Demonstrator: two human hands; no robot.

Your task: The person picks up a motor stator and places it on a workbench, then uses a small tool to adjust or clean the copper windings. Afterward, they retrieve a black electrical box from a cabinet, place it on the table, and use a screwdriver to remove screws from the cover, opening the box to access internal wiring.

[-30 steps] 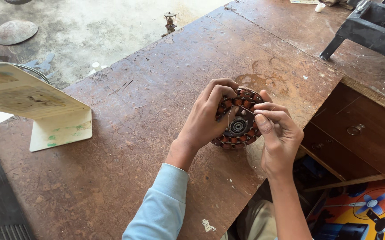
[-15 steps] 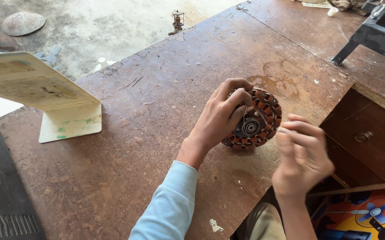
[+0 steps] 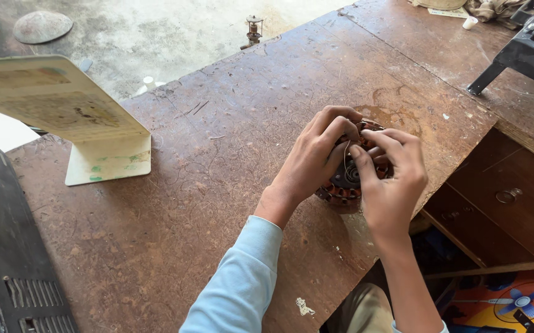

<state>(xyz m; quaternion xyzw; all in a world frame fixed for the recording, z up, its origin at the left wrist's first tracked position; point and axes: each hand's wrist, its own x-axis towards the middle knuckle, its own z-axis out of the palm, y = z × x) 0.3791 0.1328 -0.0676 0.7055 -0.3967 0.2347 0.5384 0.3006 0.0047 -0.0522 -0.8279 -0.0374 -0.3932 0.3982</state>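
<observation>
A: Where is the stator placed?

B: The round copper-wound stator [image 3: 348,180] is stood on edge on the brown tabletop [image 3: 230,123], near its front edge, with its flat face turned toward the wearer and its axis pointing that way too.

A: How is it held?

B: It is clasped from the left by the left hand [image 3: 313,160], whose fingers [image 3: 335,120] are curled over the stator's top rim. The right hand [image 3: 392,179] is set just right of the stator, fingers pinched at something thin on its face; what is pinched cannot be told.
</observation>
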